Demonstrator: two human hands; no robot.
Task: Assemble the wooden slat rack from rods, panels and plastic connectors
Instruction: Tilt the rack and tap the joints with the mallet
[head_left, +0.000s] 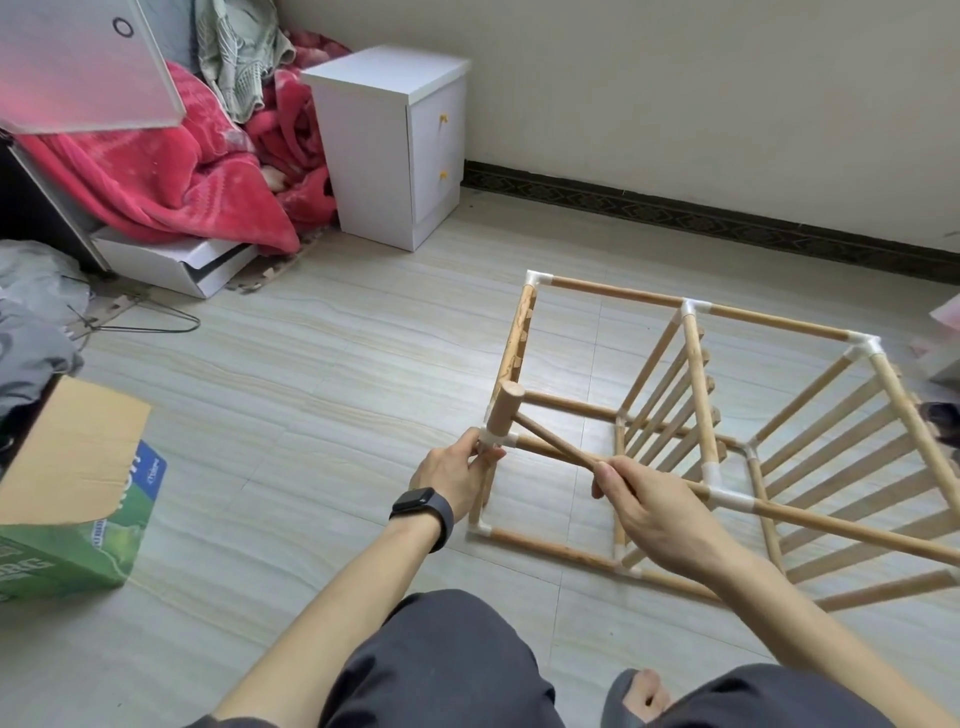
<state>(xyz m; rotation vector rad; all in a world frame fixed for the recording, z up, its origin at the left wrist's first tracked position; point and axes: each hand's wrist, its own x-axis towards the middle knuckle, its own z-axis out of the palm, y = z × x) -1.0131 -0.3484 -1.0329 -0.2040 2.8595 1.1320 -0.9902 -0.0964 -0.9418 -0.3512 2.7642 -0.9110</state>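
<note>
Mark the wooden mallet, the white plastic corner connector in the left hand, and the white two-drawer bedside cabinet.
Wooden mallet (505, 410), head view, on its head.
White plastic corner connector (509, 440), head view, on its right side.
White two-drawer bedside cabinet (363, 166), head view, on its side panel.

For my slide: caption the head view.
Left hand grips a corner connector; right hand holds a wooden mallet on it.

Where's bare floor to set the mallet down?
Bare floor lies between the cardboard box and the rack, and again between the white cabinet and the rack's far rail. Crowded: the left edge, with wire hanger and red blanket, and between the rack's slats.
</note>
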